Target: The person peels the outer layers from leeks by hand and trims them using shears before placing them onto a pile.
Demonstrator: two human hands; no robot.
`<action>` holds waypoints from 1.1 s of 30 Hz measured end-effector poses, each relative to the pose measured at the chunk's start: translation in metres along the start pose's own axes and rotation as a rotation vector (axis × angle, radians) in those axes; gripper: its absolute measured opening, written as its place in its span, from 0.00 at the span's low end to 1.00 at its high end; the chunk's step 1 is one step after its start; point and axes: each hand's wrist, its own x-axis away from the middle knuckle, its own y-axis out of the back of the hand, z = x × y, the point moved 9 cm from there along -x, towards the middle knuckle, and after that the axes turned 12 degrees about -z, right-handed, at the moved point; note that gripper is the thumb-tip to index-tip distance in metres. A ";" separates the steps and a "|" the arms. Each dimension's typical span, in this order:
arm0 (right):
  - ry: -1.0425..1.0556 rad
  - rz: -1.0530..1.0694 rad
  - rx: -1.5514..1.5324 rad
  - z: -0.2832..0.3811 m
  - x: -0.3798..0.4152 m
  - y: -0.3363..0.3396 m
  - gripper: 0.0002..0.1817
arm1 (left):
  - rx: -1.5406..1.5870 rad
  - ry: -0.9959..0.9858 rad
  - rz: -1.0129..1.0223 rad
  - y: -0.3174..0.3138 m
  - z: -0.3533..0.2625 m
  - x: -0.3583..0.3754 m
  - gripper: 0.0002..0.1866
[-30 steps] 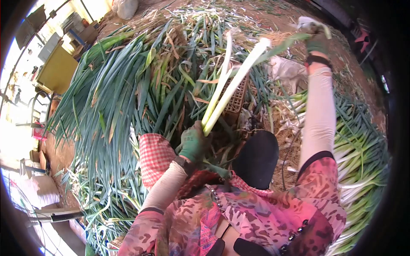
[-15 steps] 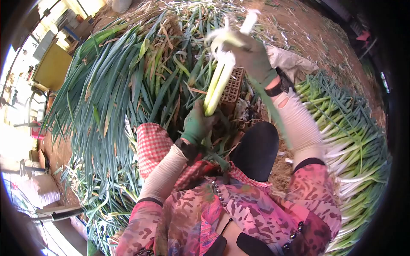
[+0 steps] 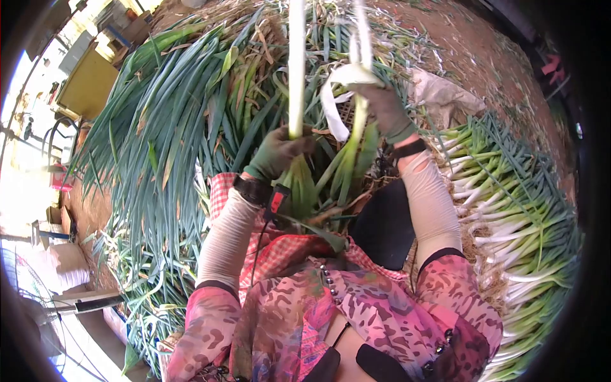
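My left hand (image 3: 278,151), in a green glove, is closed around a green onion (image 3: 296,76). Its white stalk points up and its leaves hang down below the fist. To the right, my gloved right hand (image 3: 384,113) grips curled, pale outer layers (image 3: 333,105) of green onion, with green leaves trailing beneath; motion blurs the tips above it. Behind the two hands, a brown plastic crate (image 3: 347,113) is partly hidden.
A big heap of untrimmed green onions (image 3: 165,121) lies on the left. Cleaned green onions (image 3: 509,223) lie in a long row on the right. A pale sack (image 3: 445,95) sits at the back right. A red checked cloth (image 3: 273,254) covers my lap.
My hands have moved apart, the left one rising and the right one lowering. The stalk in my left hand now stands upright, separate from the pale layers in my right.
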 end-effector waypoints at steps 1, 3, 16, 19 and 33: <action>-0.311 -0.023 -0.169 -0.020 -0.005 0.010 0.13 | 0.059 -0.030 -0.008 0.011 0.001 -0.002 0.26; -0.639 -0.033 -0.460 -0.048 -0.004 0.011 0.12 | 0.245 -0.115 0.080 0.008 -0.020 0.001 0.27; -0.277 0.063 -0.337 -0.017 -0.010 -0.029 0.20 | -0.077 -0.008 0.014 -0.038 -0.024 0.013 0.20; -0.766 -0.205 -0.535 -0.043 0.009 -0.014 0.13 | -0.076 -0.023 -0.043 -0.024 -0.021 0.014 0.20; -0.518 -0.024 -0.426 0.010 0.042 -0.059 0.22 | -0.045 -0.069 -0.007 -0.023 -0.030 0.018 0.16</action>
